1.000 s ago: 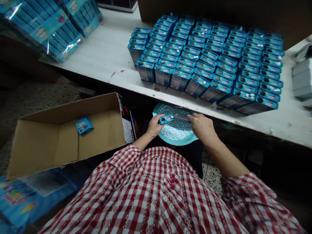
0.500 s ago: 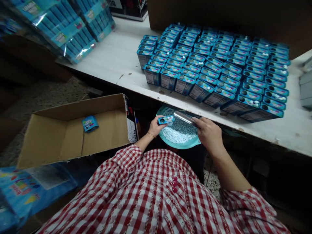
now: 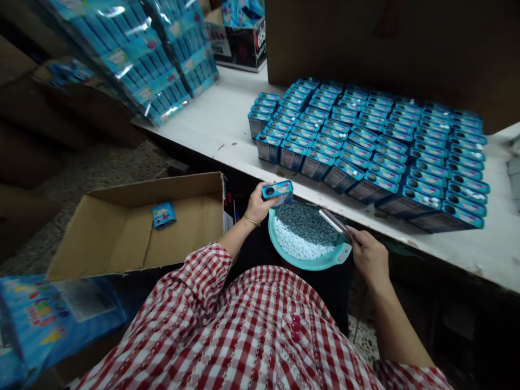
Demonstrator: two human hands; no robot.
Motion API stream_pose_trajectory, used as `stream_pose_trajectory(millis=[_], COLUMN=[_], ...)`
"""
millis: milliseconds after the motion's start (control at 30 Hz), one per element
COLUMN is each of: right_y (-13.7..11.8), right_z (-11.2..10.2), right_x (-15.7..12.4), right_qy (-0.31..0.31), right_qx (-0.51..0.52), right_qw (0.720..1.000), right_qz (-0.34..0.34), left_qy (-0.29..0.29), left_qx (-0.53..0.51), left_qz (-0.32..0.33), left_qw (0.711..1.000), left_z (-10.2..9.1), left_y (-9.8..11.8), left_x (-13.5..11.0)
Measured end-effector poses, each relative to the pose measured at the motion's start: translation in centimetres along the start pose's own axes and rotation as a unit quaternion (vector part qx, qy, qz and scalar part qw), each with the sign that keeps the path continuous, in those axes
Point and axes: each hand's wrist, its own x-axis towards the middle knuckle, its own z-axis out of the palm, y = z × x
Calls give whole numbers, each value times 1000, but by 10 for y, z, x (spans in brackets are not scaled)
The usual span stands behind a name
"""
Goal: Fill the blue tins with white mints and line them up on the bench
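My left hand is closed around a small blue box with a round dark hole in its top, held upright at the table's edge. Below it sits a turquoise basin of small white pellets. Over the basin's right side, my right hand grips a shiny metal scoop pointing up and to the left. Whether the scoop holds any pellets I cannot tell. Rows of similar blue boxes stand on the white table, some with white pellets on their tops.
At my left is an open cardboard box with one blue packet inside. A blue printed bag lies below it. Clear-wrapped packs and a dark carton stand on the table's far left; brown cardboard rises behind the rows.
The scoop has moved away from the blue box, to the right and down. My left hand has lifted the box toward the table edge. The whole view has shifted slightly.
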Motion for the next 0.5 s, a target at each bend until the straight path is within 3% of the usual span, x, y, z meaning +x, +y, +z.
stream_pose_trajectory(millis=[133,267,500], right_y=[14,18,34], right_z=[16,26,47], right_x=[-14,-27,-40], right_qy=[-23,-49,-55], right_qx=[14,35,62], right_qw=[1000,998,996], right_qz=[16,15,41], left_qy=[40,11,27], left_qx=[43,54,41], left_qz=[42,51,27], left_qw=[997,997,998], left_z=[-30,-50,-108], left_y=[4,-11,-31], left_x=[63,117,154])
